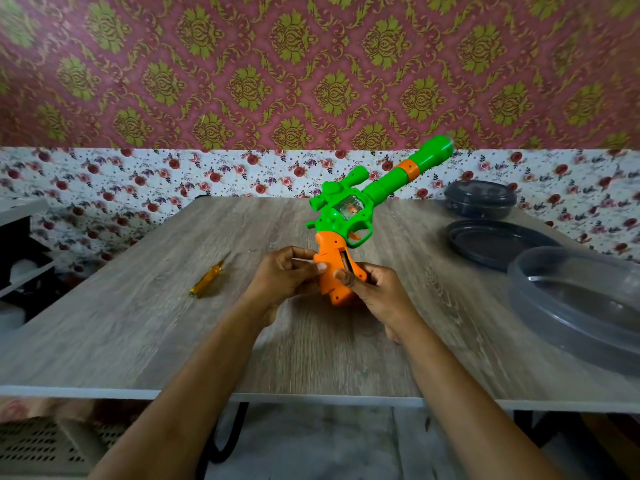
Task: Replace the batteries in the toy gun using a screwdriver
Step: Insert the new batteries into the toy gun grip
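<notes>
Toy gun (349, 209) is being held upright over the middle of the tabletop (138, 323), with its green barrel tilting up and away to the right. Whether its orange grip (329, 271) is touching the surface cannot be determined.

A clear round tub (540, 299) is lying at the right edge. A dark round lid (485, 244) is lying just behind it, and a dark closed container (479, 199) is sitting at the far right corner.

The left hand (280, 275) is gripping the left side of the grip, fingers curled, thumb lying across it. The right hand (377, 292) is gripping the right side, its thumb pressing beside an open slot (347, 261) in the grip.

A yellow-handled screwdriver (207, 277) is lying on the tabletop, left of the hands and apart from them.
</notes>
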A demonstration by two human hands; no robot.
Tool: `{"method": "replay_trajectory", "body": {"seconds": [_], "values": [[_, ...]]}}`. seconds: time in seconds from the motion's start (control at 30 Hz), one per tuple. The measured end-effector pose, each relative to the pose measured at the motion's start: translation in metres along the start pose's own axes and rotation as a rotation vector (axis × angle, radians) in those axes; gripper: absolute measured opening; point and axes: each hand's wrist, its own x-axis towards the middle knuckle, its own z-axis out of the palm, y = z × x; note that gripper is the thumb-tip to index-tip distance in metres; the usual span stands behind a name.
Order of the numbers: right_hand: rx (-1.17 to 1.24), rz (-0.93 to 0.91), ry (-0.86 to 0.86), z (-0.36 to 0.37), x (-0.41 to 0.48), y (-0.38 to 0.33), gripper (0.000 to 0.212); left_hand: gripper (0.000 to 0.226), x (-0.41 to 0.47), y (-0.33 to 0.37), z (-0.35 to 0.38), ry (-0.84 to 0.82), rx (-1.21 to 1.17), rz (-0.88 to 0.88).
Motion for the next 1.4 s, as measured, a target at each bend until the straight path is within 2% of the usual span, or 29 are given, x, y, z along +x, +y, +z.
{"method": "replay_trajectory", "body": {"seconds": [0.1,0.27,0.43,0.6,0.73,0.93,1.03,1.13,1.23,1.3,1.4], "values": [[0.014,0.024,-0.031,-0.001,-0.001,0.0,0.031,0.01,0.0,-0.001,-0.001,-0.005,-0.002,-0.003],[0.107,0.117,-0.131,-0.003,-0.002,-0.004,0.011,0.009,0.002,-0.002,-0.005,0.023,-0.019,0.008],[0.12,0.139,-0.209,-0.005,-0.004,-0.005,0.013,0.013,0.002,-0.002,-0.006,0.002,0.014,0.014],[0.153,0.119,-0.222,-0.005,-0.005,-0.006,0.019,0.018,0.001,-0.002,-0.004,-0.026,0.018,-0.02],[0.126,0.098,-0.231,-0.004,-0.007,-0.007,0.031,0.013,0.0,-0.002,-0.004,-0.118,0.025,-0.089],[0.046,0.049,-0.203,-0.004,-0.009,-0.008,0.019,0.019,0.001,-0.004,-0.001,-0.15,0.073,-0.077],[0.011,0.038,-0.192,-0.003,-0.008,-0.009,0.018,0.024,0.002,-0.005,-0.001,-0.149,0.082,-0.053],[0.016,0.054,-0.169,-0.003,-0.007,-0.008,0.023,0.018,0.002,-0.005,-0.005,-0.217,0.081,-0.036],[-0.001,0.064,-0.175,-0.004,-0.008,-0.008,0.023,0.023,0.001,-0.004,-0.007,-0.268,0.068,-0.031],[0.034,0.101,-0.191,-0.004,-0.007,-0.009,0.02,0.026,0.002,-0.004,-0.008,-0.25,0.056,-0.026],[0.211,0.215,-0.146,-0.002,-0.004,-0.009,0.013,0.024,0.003,-0.006,-0.008,-0.226,0.061,-0.029]]}}
